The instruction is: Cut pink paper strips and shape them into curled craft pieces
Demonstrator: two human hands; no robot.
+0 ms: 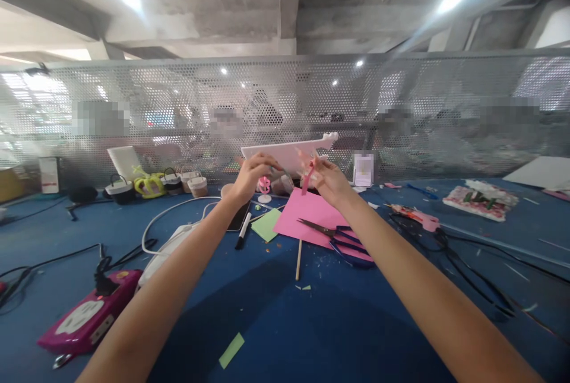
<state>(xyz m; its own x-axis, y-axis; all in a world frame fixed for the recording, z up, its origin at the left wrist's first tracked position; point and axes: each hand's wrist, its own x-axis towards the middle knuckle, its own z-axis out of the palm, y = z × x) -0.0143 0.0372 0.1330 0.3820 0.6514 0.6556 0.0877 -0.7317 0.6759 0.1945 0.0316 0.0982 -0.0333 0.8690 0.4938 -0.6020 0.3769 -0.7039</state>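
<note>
My right hand (328, 180) pinches a narrow pink strip (308, 177), paper-like, that hangs down above the pink sheet. My left hand (253, 176) is palm down to its left, fingers loosely bent and apart, with nothing visible held. Behind both hands stands a white board (285, 154) with a frilly white top right corner. A small pink round ornament on a white base (264, 198) is just below my left hand. On the table, scissors with blue handles (341, 241) lie across the pink sheet (296, 217). Light green paper (266, 225) touches the sheet's left side.
A wooden stick (298, 261) and a black-and-white marker (243, 231) lie in front. To the left are a magenta power strip (89, 317), cables and small baskets (196, 184). A pink glue gun (418, 218) with cords and a decorated white piece (481, 200) lie right. Perforated metal screen behind.
</note>
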